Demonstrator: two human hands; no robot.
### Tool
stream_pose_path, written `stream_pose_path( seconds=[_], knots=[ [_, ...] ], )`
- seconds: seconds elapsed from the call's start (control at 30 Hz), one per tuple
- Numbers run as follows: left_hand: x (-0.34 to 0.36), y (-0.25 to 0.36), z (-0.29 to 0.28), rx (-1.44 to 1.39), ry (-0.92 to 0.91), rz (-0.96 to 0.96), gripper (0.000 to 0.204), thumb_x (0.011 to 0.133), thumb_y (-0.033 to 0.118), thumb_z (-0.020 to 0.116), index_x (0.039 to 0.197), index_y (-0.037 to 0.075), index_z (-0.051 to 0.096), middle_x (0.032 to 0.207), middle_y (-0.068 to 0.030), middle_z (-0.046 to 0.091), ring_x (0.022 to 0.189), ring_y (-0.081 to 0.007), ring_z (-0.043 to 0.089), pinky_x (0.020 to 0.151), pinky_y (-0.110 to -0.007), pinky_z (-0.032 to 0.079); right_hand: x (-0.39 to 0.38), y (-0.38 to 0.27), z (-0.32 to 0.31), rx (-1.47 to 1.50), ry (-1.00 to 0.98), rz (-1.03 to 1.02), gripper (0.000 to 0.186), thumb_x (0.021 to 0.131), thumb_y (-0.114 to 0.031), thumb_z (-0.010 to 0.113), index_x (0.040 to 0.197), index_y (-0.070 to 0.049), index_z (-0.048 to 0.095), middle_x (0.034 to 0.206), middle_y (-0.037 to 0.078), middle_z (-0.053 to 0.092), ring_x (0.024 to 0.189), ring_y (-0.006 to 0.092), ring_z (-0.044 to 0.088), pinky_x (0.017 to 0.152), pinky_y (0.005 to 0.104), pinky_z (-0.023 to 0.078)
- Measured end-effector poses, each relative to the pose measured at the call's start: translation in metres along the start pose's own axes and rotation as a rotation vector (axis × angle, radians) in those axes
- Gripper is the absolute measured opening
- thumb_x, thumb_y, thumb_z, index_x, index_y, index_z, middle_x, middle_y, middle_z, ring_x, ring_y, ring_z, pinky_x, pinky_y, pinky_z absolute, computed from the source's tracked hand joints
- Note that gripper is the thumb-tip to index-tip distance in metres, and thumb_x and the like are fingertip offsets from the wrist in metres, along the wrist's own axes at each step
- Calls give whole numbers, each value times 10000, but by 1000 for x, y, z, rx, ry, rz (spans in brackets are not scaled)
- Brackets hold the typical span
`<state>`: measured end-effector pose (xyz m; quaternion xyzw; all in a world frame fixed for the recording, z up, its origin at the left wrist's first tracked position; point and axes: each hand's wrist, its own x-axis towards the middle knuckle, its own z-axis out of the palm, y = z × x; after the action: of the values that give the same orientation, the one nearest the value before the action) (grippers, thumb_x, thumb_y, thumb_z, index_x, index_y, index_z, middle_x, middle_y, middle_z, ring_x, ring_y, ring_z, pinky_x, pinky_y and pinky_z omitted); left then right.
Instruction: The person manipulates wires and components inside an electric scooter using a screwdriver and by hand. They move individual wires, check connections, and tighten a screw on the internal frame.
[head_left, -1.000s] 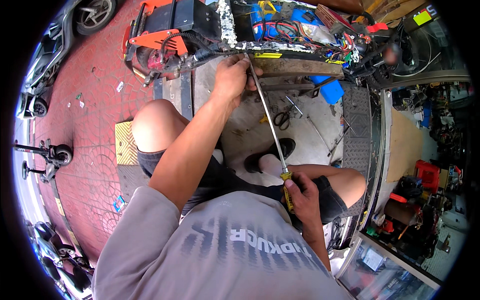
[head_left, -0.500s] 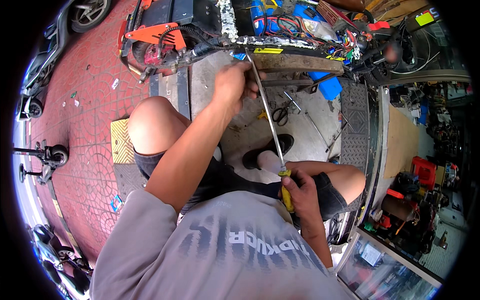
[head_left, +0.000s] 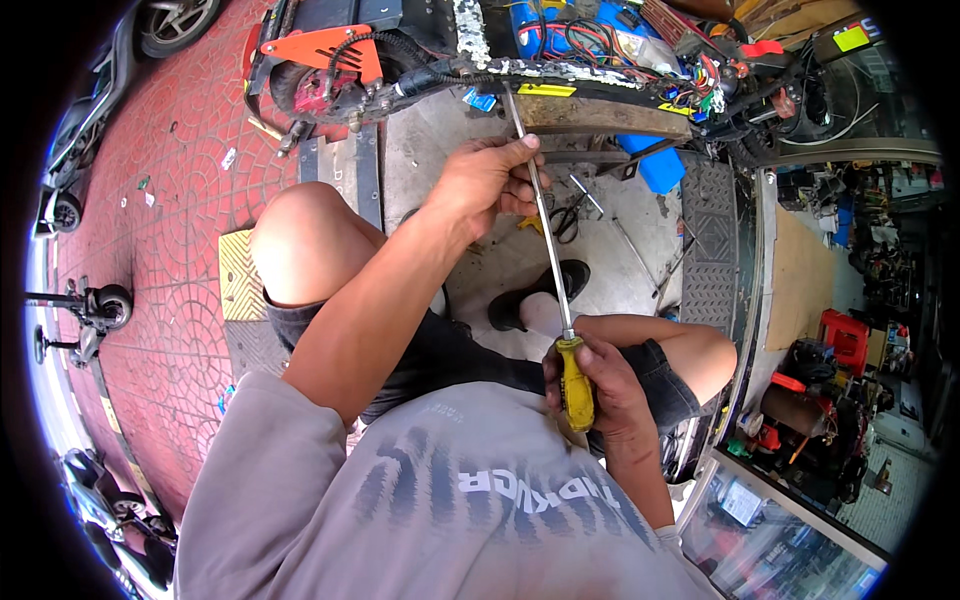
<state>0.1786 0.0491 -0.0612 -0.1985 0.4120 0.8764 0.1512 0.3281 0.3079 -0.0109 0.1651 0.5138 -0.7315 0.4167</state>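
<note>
A long screwdriver (head_left: 549,235) with a yellow handle slants up from my lap toward an opened electric scooter (head_left: 560,72). My right hand (head_left: 612,390) is closed around the handle. Farther up, my left hand (head_left: 490,185) pinches the shaft between thumb and fingers. The tip end reaches the lower side edge of the scooter's deck, beside a yellow sticker (head_left: 547,90); whether it sits on a fastener I cannot make out. Wires (head_left: 585,45) and blue packs lie exposed in the deck. A wooden beam (head_left: 610,118) lies under the scooter.
On the floor between my legs and the scooter lie scissors (head_left: 568,222), a metal rod (head_left: 586,195) and a blue box-like piece (head_left: 660,172). Beyond my left knee spreads red paving (head_left: 170,270) with parked two-wheelers. At right stand a glass case (head_left: 750,520) and cluttered tools.
My left hand has shifted down the shaft, its thumb now across it. The handle has turned more upright in my right hand, showing more yellow. The view has shifted slightly.
</note>
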Motion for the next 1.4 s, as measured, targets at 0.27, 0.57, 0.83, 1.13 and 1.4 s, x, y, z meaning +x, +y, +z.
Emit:
stream_pose_path(
  seconds=[0.27,0.57,0.83,1.13,1.4],
  knots=[
    [-1,-2,3,97,69,56,368,987,379,710,966,15,654,744,-95,688,490,-115,573,454,-281,510,4,13,15,-71,81,-20,555,986,-456,693,1197,52,615,847,74,624,732,164,640,665,279,515],
    [-8,-4,14,146,41,-6,458,1056,475,555,869,62,621,672,-99,654,418,-142,480,384,-314,385,0,10,20,-32,70,-38,479,1012,-404,668,1139,57,624,753,74,593,669,187,615,646,304,517],
    [-10,5,22,142,119,4,413,1071,420,529,851,73,565,629,-90,605,383,-143,418,360,-317,321,-14,12,30,324,15,33,451,1021,-391,612,1076,55,648,712,106,604,622,195,619,590,289,511],
    [-2,-6,28,115,91,67,373,1075,401,528,866,92,536,633,-77,583,401,-142,398,383,-310,308,-35,38,42,-1064,534,-619,549,920,-205,748,1339,85,546,1034,207,692,932,312,713,846,422,558],
    [0,-7,29,176,104,111,366,1083,402,510,899,87,539,653,-75,588,403,-139,403,372,-302,315,-25,44,21,281,138,-219,593,948,-300,725,1382,50,522,918,135,629,533,86,458,495,191,366]
  ],
)
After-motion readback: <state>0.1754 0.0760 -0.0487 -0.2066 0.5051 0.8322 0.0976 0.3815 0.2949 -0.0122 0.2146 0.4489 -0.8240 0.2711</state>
